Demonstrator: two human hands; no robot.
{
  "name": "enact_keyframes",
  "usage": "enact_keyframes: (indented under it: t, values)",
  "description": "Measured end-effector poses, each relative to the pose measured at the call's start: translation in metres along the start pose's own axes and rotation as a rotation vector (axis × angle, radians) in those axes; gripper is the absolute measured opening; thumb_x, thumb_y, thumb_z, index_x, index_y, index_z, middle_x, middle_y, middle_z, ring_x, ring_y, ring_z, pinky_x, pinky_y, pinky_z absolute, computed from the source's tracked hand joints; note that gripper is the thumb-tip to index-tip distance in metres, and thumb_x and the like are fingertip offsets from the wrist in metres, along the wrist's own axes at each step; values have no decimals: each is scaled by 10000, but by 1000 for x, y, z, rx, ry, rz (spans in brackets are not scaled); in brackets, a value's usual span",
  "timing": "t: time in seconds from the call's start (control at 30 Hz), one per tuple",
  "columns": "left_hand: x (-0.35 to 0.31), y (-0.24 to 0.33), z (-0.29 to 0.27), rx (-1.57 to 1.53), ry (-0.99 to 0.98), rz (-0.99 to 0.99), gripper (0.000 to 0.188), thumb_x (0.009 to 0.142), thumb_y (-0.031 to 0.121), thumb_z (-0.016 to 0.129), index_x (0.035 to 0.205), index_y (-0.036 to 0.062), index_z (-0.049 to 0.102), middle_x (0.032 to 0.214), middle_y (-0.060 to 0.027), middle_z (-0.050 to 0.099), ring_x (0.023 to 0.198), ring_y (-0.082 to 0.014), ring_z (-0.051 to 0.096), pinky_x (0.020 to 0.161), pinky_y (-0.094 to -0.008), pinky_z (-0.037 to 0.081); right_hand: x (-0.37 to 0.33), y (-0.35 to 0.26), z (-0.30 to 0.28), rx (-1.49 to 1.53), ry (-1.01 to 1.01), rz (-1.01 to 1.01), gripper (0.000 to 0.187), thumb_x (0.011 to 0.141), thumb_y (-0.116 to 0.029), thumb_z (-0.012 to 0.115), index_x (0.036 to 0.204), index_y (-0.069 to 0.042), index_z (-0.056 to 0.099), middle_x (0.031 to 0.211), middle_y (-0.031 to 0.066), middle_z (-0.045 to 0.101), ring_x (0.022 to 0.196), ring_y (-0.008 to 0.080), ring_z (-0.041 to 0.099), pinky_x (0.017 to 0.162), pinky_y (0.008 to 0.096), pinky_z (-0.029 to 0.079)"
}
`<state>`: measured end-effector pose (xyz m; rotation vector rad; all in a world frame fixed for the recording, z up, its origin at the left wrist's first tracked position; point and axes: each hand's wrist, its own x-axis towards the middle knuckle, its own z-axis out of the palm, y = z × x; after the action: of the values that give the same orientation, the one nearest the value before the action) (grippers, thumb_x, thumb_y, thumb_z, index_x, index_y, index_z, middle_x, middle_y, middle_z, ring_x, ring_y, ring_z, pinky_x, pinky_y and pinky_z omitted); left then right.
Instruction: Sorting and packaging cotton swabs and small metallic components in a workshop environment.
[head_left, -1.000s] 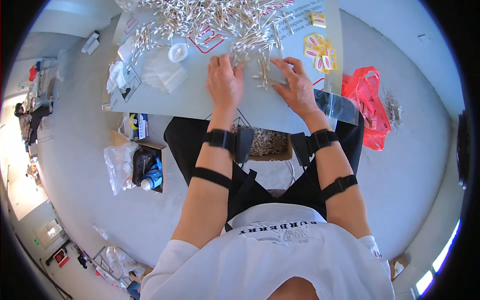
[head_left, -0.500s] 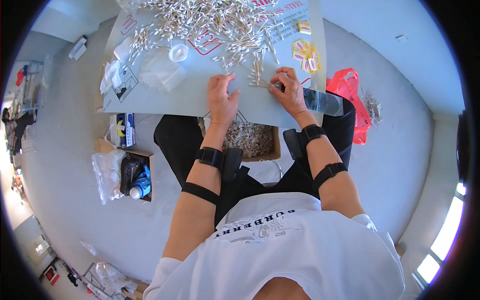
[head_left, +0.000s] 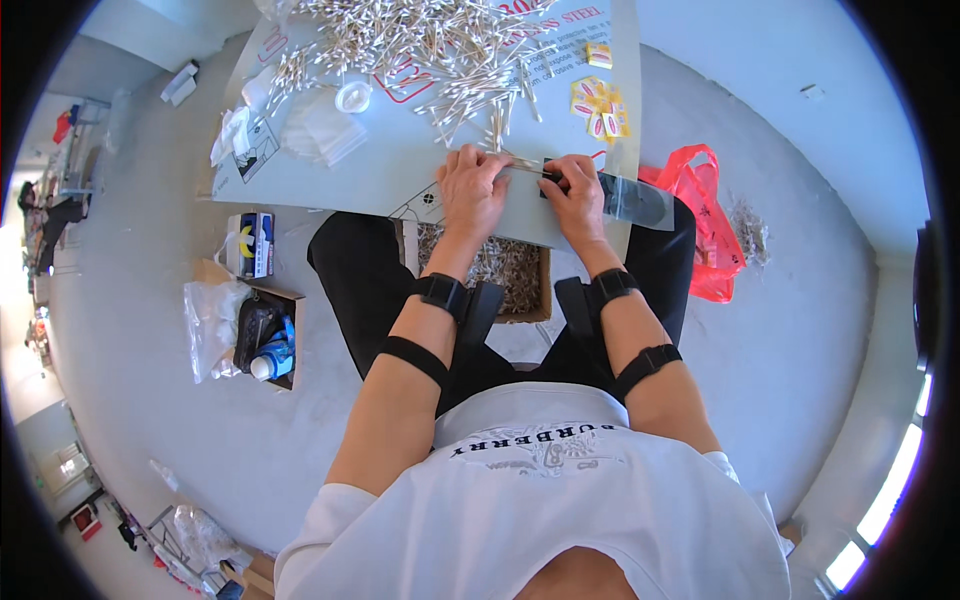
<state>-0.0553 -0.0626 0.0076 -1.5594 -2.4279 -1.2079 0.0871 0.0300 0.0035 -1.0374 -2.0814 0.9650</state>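
A few cotton swabs (head_left: pixel 527 165) lie crosswise between my hands, above the near edge of the table. My left hand (head_left: pixel 472 192) has its fingers closed at their left ends. At their right ends, my right hand (head_left: pixel 576 192) pinches with thumb and fingers. A small dark piece shows beside the right fingertips; its kind I cannot make out. Just beyond the hands, more loose swabs (head_left: pixel 495 128) trail toward me from a large heap of cotton swabs (head_left: pixel 400 40).
On the table (head_left: pixel 340 190) are clear plastic bags (head_left: pixel 325 135), a round clear lid (head_left: pixel 353 97) and small yellow packets (head_left: pixel 600 105). A cardboard box of swabs (head_left: pixel 510 285) sits below the edge between my knees. A red plastic bag (head_left: pixel 700 220) stands at right, an open carton (head_left: pixel 270 335) at left.
My left hand has moved right, up to the swabs by my right hand, and its fingers have closed on them. The view has shifted slightly.
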Motion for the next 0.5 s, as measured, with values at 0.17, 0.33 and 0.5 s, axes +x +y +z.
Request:
enact_keyframes:
  t: [0.17, 0.33, 0.5]
  values:
    - [0, -3, 9, -18, 16, -23, 306, 680, 20, 645, 935, 175, 712, 862, -13, 553, 913, -234, 527, 786, -383, 370, 2, -1, 1, -174, -7, -83, 136, 714, -69, 715, 820, -59, 629, 932, 92, 556, 849, 296, 603, 720, 400, 507]
    - [1, -23, -1, -302, -41, -47, 334, 704, -63, 609, 993, 83, 691, 837, -51, 555, 796, -217, 558, 736, -336, 466, -25, -12, -23, -101, -234, -317, 118, 718, -42, 703, 781, -45, 603, 908, 93, 552, 864, 313, 593, 739, 406, 502]
    - [2, -15, 1, -362, 126, -147, 387, 706, -92, 581, 1050, 66, 661, 896, -68, 556, 779, -207, 557, 690, -306, 489, -19, -23, -25, 34, -301, -13, 182, 717, -69, 736, 840, -43, 604, 960, 100, 561, 909, 315, 587, 759, 403, 496]
